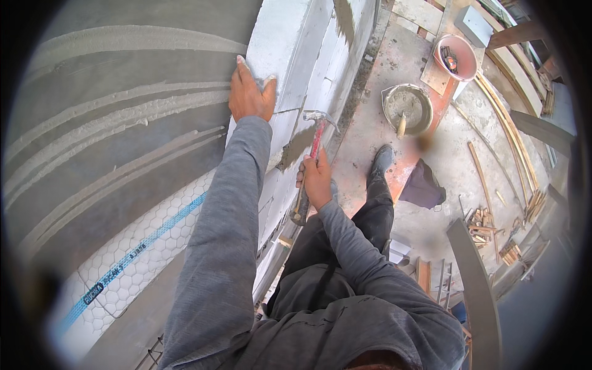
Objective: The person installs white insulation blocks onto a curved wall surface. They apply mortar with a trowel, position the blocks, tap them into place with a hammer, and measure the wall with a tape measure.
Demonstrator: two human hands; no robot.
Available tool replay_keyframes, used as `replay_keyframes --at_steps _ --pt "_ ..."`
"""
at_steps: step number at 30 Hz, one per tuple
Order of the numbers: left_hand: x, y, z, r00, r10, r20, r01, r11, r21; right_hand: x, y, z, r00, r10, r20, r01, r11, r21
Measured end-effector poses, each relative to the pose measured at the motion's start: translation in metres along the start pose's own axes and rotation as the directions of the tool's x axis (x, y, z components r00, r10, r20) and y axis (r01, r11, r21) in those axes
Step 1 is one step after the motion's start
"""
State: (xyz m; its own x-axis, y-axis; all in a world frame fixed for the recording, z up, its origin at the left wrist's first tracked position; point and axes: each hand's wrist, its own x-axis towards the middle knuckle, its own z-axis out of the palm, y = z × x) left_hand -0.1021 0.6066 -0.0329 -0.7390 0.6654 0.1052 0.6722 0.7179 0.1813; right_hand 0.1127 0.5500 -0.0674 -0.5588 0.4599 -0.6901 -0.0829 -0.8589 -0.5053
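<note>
My left hand (251,94) lies against the side and top edge of a white block (280,46) in the wall, thumb and fingers spread. My right hand (316,180) is closed around the handle of a claw hammer (316,137). Its metal head points up, close to the wall's right face, just below the left hand's block. Red shows on the upper handle, and the dark lower end sticks out under my fist. Grey mortar (296,147) is smeared on the blocks beside the hammer. Whether the hammer head touches the wall I cannot tell.
A bucket of mortar (407,100) with a trowel (401,125) stands on the floor to the right. Behind it is a pink bucket (455,57) holding tools. Planks (509,132), wood scraps (481,225) and dark cloth (422,185) lie further right. White hexagon-patterned sheeting (148,240) is at left.
</note>
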Motion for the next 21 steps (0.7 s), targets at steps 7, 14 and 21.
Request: replay_keyframes --at_steps 7,14,21 --pt "0.003 0.010 -0.015 0.977 -0.089 0.194 0.069 0.992 0.107 0.037 -0.015 -0.009 0.998 -0.054 -0.041 0.052 0.997 -0.058" --pt "0.006 0.006 -0.018 0.948 -0.112 0.299 0.081 0.990 0.116 0.055 -0.006 0.014 0.994 0.032 -0.100 -0.015 0.985 0.170" --pt "0.006 0.013 -0.025 0.926 -0.170 0.336 0.134 0.983 0.127 0.062 -0.025 -0.008 0.999 0.032 0.005 -0.033 0.999 0.041"
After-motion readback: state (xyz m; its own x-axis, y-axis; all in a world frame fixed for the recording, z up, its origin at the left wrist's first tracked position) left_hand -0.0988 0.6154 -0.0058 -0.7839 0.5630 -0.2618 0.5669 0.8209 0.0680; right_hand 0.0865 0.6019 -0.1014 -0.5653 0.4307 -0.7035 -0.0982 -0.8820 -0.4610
